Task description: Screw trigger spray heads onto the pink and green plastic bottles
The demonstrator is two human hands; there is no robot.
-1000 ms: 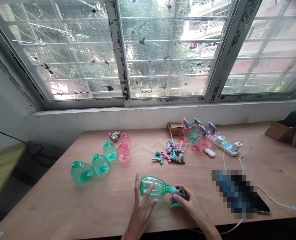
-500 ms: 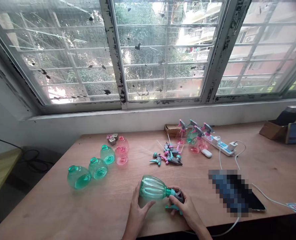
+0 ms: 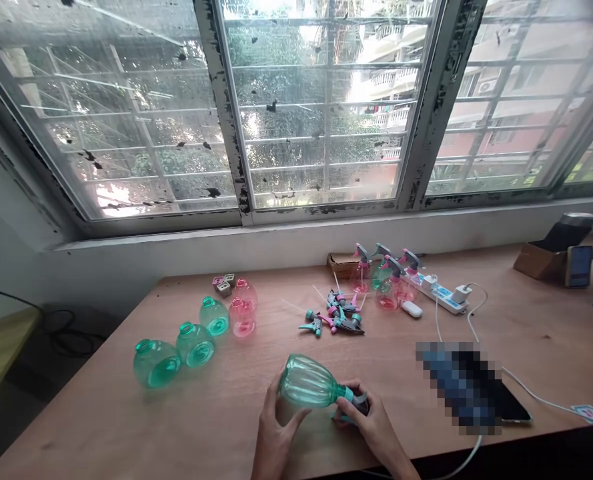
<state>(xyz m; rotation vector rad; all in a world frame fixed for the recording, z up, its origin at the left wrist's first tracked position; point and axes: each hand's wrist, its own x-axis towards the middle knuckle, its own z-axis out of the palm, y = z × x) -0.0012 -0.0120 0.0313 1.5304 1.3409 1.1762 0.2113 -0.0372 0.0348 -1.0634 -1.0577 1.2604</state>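
A clear green spray bottle lies on its side between my hands above the table, its neck pointing right. My left hand wraps round the bottle's base end, thumb below it. Closed about the neck, my right hand grips the grey and teal spray head, which sits on the bottle's mouth; part of it is hidden by the fingers. Beyond the bottle lies a pile of loose spray heads in pink, teal and grey, with thin tubes.
Green bottles without heads and pink ones stand at left. Several bottles with heads stand at the back, near a power strip and a white oval object. A blurred tablet with cables lies at right.
The right hand's fingers have shifted around the spray head, and the teal trigger part has turned further under the hand. The bottle tilts slightly more downward to the right.
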